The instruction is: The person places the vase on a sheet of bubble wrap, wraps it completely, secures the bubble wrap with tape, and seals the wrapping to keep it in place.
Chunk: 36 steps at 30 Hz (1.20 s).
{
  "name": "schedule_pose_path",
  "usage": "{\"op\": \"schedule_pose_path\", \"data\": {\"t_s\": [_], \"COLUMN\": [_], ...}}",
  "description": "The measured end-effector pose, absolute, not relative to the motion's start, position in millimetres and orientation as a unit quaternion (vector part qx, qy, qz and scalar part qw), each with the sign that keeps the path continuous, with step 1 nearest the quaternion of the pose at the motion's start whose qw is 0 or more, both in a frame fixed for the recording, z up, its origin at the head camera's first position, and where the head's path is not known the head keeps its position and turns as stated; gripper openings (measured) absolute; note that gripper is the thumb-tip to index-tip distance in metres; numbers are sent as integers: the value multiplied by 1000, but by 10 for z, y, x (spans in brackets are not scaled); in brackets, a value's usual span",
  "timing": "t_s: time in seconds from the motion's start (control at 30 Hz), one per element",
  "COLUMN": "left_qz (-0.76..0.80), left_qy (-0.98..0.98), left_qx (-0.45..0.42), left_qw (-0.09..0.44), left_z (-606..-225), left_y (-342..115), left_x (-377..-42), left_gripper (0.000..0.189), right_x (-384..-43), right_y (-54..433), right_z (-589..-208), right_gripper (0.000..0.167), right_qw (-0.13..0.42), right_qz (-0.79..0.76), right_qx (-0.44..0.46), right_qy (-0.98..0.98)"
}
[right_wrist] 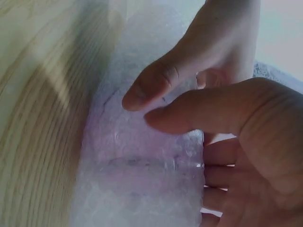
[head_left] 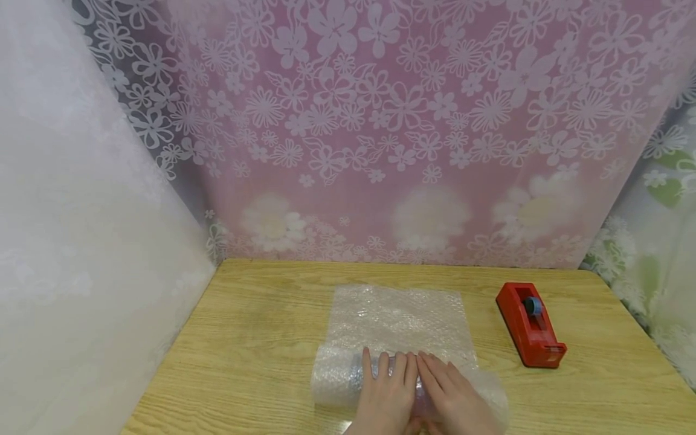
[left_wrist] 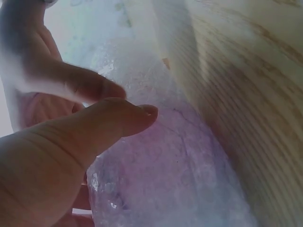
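Left of tape disp. [head_left: 530, 326], on tbl [head_left: 239, 344]: bubble-wrap roll [head_left: 333, 377] w/ purple item [right_wrist: 135, 139] inside lay crosswise | L hand [head_left: 387, 393] + R hand [head_left: 455, 394], adjacent, clamped round roll | flat wrap [head_left: 399, 314] lay L of disp.

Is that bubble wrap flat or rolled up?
Both: the bubble wrap lies spread at the far end but is rolled where the left hand and right hand hold it.

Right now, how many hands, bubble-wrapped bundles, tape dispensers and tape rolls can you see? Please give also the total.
Left hand and right hand: 2
Bubble-wrapped bundle: 1
Tape dispenser: 1
Tape roll: 1
Total: 5
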<state>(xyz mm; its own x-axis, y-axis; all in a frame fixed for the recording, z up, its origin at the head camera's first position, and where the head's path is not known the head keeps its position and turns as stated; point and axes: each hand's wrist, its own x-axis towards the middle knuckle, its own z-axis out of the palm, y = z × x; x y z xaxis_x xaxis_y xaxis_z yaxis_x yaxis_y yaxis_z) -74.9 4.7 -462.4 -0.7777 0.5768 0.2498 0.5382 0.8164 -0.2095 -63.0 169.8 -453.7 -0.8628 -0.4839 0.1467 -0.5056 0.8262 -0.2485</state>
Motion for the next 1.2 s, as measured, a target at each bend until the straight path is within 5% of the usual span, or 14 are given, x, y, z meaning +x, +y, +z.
{"op": "schedule_pose_path", "data": {"t_s": [0.3,0.6,0.87,1.2], "left_qz": [61,56,69,68], "left_qy": [-945,-942,-945,-949], "left_qx": [-292,-299,-295,-288], "left_qw": [131,139,119,104], "left_z": [-4587,-4592,-4567,-4553], "left_y": [59,54,50,69], "left_x": [-792,-807,-814,-817], "left_gripper": [105,104,104,105], "right_x": [-615,-646,-638,-662], "right_y": [1626,1604,1554,1557], "right_z": [-4577,-4760,-4719,-4728], "right_gripper": [93,97,99,100], "right_qw": [17,183,114,110], "right_qz": [136,94,110,133], "right_qx": [221,250,214,210], "right_qy": [-966,-946,-964,-962]}}
